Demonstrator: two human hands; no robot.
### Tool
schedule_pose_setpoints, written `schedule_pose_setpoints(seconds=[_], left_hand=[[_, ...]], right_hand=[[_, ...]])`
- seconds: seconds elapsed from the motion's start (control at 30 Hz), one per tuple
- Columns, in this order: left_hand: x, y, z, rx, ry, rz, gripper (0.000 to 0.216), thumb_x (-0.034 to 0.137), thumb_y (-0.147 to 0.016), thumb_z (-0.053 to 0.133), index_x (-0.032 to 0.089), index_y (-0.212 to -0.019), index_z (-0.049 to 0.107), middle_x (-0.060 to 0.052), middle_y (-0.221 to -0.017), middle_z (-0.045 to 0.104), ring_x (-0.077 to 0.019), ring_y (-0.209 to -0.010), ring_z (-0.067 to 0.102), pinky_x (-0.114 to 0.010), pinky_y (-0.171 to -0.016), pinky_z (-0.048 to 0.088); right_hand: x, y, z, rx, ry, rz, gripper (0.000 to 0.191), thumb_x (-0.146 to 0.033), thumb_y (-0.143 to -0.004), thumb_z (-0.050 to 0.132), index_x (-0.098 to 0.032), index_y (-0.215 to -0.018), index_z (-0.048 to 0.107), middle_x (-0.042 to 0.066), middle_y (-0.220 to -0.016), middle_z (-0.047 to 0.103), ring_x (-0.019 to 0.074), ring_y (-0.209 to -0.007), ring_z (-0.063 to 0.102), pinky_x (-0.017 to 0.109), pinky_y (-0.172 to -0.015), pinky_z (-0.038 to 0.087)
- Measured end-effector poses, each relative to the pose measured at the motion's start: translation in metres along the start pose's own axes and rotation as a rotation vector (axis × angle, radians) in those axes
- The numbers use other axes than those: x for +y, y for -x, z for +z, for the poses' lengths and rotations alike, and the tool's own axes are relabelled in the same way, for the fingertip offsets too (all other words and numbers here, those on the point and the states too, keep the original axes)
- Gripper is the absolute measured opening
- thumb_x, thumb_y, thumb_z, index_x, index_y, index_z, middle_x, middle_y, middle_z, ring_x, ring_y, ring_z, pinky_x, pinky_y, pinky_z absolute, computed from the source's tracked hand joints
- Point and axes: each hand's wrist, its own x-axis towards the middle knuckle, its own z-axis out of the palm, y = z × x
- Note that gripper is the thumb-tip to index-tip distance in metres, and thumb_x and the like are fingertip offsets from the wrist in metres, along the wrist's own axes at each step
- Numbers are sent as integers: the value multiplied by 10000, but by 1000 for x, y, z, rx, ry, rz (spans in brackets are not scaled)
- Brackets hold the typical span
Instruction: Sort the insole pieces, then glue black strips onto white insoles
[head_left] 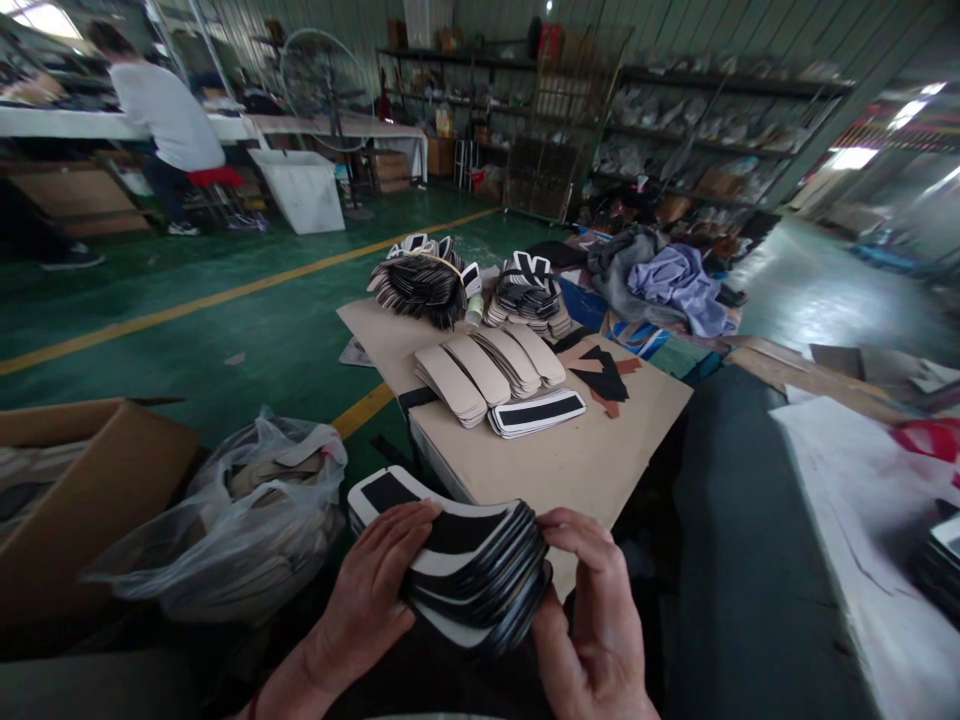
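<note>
At the bottom centre of the frame, a person is holding a stack of curved black-and-white pieces [480, 560], the left hand [367, 590] closing over its left side and the right hand [592, 600] curling in a narrow grip around its right end, fingertips touching the dark edges. For good handling, the hands would probably do best by supporting the stack from both ends, pressing lightly so that the layers are not sliding, and letting the right fingertips even up the edges while the left palm is keeping the curve aligned. At the lower left, a clear plastic bag [225, 560] is sitting beside a cardboard box [142, 480]. Beyond the hands, a beige work surface [555, 470] is carrying a small pile of black-striped white strips [536, 412], fanned beige strips [480, 370] and, farther back, two bundles [420, 285] of similar parts. At the upper left, another person [169, 120] is sitting at a long table [60, 122], and a large fan [330, 80] is standing near a white bin [304, 195]. Shelves [712, 85] are lining the back wall. No brand, label or writing is showing clearly enough to be read.
</note>
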Motion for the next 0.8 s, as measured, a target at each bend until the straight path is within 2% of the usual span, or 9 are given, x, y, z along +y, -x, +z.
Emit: schedule_pose_setpoints(seconds=[0.33,0.5,0.8], left_hand=[[9,-9,1,53,-10,-71,353,53,-807,497,155,-1144,495,-130,-1067,681,-204,-1023,639,-347,-866,550],[9,-8,0,37,4,-58,385,54,-795,502,148,-1168,486,-138,-1089,673,-209,-1057,624,-355,-891,538],[7,-4,2,8,-6,-57,486,-6,-737,475,144,-1200,468,-142,-1121,658,-214,-1101,593,-372,-915,520]], right_hand=[[-5,2,-2,6,43,43,514,-23,-770,442,-193,-1254,417,80,-1118,477,197,-1096,468,318,-912,439],[-9,-2,-5,-55,80,28,533,-28,-790,402,-191,-1297,434,85,-1134,491,197,-1078,492,306,-881,467],[-5,1,-5,-38,34,24,528,-1,-774,396,-195,-1264,430,92,-1113,449,184,-1040,486,290,-823,477]])
